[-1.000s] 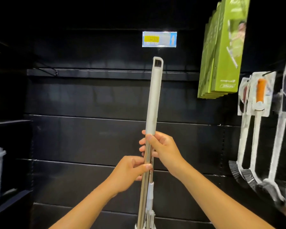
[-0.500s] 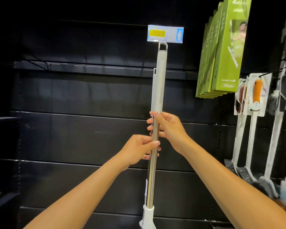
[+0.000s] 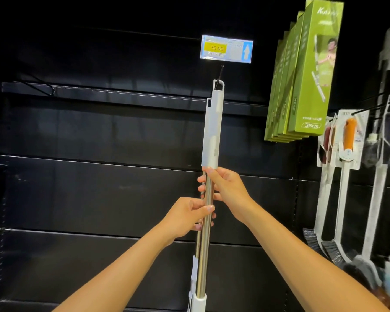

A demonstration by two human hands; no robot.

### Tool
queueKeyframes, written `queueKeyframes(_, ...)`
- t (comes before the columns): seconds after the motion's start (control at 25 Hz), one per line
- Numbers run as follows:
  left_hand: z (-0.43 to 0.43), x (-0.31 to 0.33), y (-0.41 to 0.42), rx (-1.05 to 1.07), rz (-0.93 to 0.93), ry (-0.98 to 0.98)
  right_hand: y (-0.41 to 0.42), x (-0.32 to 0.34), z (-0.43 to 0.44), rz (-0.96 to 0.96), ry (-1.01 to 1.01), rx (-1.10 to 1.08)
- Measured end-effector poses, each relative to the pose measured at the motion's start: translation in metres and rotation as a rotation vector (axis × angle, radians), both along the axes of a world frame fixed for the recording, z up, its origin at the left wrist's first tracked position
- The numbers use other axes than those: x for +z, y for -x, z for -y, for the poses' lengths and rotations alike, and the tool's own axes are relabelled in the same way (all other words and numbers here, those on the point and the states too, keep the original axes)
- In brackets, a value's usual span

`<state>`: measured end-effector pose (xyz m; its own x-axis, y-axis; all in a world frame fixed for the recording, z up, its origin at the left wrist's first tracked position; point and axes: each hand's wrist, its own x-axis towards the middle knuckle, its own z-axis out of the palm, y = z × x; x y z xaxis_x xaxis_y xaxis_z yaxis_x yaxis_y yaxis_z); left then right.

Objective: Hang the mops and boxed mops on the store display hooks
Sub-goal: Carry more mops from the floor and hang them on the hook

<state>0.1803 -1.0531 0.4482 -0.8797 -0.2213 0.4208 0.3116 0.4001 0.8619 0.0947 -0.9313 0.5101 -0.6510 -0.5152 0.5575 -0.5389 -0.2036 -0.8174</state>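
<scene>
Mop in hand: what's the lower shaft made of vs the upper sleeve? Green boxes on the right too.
Lower shaft: looks like polished metal, likely steel; mirror-bright streaked reflections. Upper sleeve: matte off-white, probably plastic; moulded hanging loop at its top. Green boxes: apparently printed cardboard; crisp folded edges, slight sheen.

The mop pole (image 3: 205, 248) is polished metal, mirror-bright, while its upper grip sleeve (image 3: 212, 131) is matt pale plastic. The hook (image 3: 220, 73) is thin dark wire. The price tag (image 3: 226, 48) sits in a glossy clear plastic holder — paper inside. The boxed mops (image 3: 311, 70) are green cardboard with a soft sheen; the back panel (image 3: 99, 188) is smooth black, dully reflective.
</scene>
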Motion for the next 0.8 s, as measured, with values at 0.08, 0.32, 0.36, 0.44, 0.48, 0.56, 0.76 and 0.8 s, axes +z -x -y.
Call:
queueKeyframes(0.08, 0.007, -0.001, 0.009, 0.006, 0.005, 0.008, 0.008, -0.001, 0.007, 0.004, -0.007, -0.019)
queueKeyframes(0.32, 0.022, -0.004, 0.035, 0.039, 0.019, -0.051, 0.031, -0.002, 0.028, 0.031, -0.018, -0.046)
queueKeyframes(0.36, 0.025, -0.004, 0.039, 0.041, 0.021, -0.059, 0.034, -0.002, 0.032, 0.035, -0.021, -0.053)
queueKeyframes(0.44, 0.029, -0.004, 0.048, 0.050, 0.027, -0.058, 0.041, -0.002, 0.037, 0.038, -0.026, -0.070)
queueKeyframes(0.48, 0.031, -0.004, 0.051, 0.053, 0.030, -0.057, 0.044, -0.002, 0.040, 0.037, -0.029, -0.077)
queueKeyframes(0.56, 0.034, -0.005, 0.057, 0.060, 0.031, -0.062, 0.050, -0.002, 0.043, 0.041, -0.034, -0.086)
queueKeyframes(0.76, 0.038, -0.006, 0.065, 0.072, 0.038, -0.057, 0.056, -0.003, 0.049, 0.067, -0.031, -0.102)
queueKeyframes(0.8, 0.039, -0.006, 0.066, 0.071, 0.041, -0.060, 0.056, -0.003, 0.050, 0.067, -0.029, -0.105)
